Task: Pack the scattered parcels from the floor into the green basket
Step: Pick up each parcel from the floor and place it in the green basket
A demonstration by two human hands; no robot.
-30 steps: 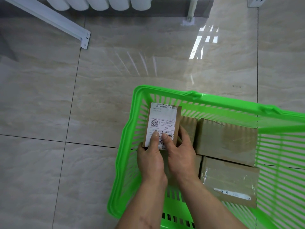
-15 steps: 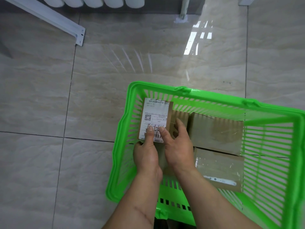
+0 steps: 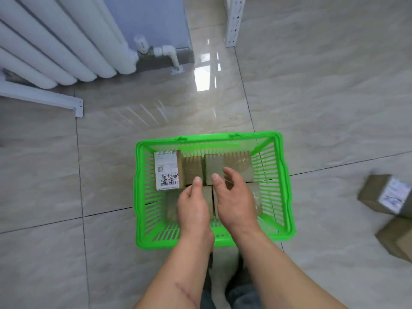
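The green basket [image 3: 140, 197] stands on the tiled floor in front of me with several brown parcels inside. A parcel with a white shipping label [image 3: 167, 170] stands at the basket's far left corner. Beside it sits a plain brown parcel [image 3: 236, 166] at the far right. My left hand [image 3: 194, 206] and my right hand [image 3: 234, 199] hover over the basket's middle, fingers loosely apart, holding nothing. They cover the nearer parcels. Two more parcels lie on the floor at the right edge: a labelled one [image 3: 388, 194] and a plain one [image 3: 399, 238].
A white radiator [image 3: 55, 47] with its pipe and valve fills the upper left. A white metal rail [image 3: 44, 98] lies along the floor below it. A white perforated post [image 3: 233, 21] stands at the top centre. My legs show at the bottom.
Both hands have let go of the labelled parcel, which now stands in the basket's far left corner. The view has pulled back, showing the radiator and two parcels on the right.
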